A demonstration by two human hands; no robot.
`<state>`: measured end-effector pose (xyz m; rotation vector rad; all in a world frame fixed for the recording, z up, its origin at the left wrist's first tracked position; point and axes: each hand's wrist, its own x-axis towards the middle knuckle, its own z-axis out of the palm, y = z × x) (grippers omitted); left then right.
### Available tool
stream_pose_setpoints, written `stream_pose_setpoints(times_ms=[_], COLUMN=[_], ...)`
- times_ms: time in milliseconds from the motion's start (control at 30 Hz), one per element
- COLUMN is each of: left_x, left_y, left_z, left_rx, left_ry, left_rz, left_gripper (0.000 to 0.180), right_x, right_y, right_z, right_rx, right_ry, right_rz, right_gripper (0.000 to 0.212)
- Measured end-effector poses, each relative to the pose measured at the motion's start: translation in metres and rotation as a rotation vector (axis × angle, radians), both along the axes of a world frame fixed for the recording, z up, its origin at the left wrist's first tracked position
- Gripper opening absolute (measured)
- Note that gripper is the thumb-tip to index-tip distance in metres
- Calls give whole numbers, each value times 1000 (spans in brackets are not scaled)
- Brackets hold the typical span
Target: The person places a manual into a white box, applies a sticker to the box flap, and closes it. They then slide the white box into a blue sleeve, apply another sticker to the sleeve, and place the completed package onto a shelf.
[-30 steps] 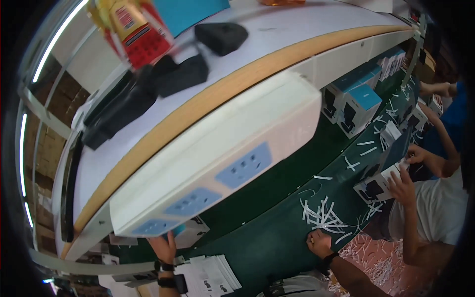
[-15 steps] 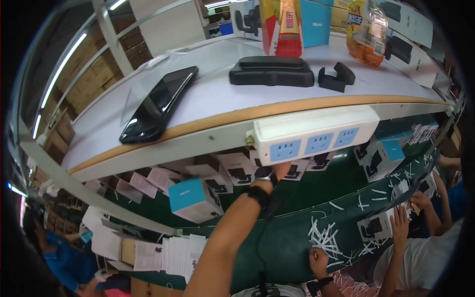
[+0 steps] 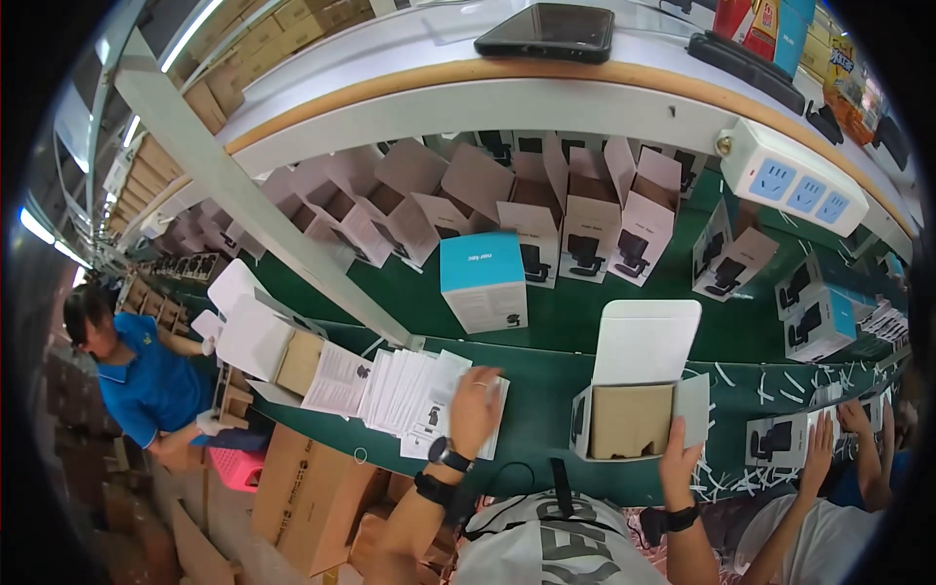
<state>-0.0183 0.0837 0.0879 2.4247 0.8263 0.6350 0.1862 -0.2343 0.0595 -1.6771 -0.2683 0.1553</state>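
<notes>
Your left hand [image 3: 473, 414] is at the right end of the fanned leaflets [image 3: 390, 395] on the green worktop [image 3: 546, 375]; its fingers are loosely bent, and whether they pinch a sheet cannot be told. Your right hand [image 3: 680, 458] lies along the right flap [image 3: 693, 398] of the open white carton [image 3: 647, 341], fingers extended; a grip on the flap cannot be confirmed. The carton stands in front of you, lid raised, brown cardboard insert [image 3: 634, 419] seated inside. The step in hand appears to be leaflet handling with the carton steadied. Separating one sheet would call for a light fingertip pinch. The leaflets carry black print and device pictures; the closed blue-topped carton [image 3: 482, 261] bears white lettering.
</notes>
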Motion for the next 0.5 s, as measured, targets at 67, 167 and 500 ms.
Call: stream_pose_setpoints(times_ms=[67,167,500], left_x=[-33,-47,-85], left_y=[13,8,15], left_z=[-54,-89,-105], left_rx=[94,180,174], left_ry=[163,484,230], left_rz=[133,299,234], left_gripper=[40,41,26], right_x=[-23,-35,-38], right_y=[16,39,-24], right_z=[0,9,19], right_rx=[9,115,-185], right_ry=[-74,114,324], right_rz=[-111,-125,622], right_gripper=[32,31,50])
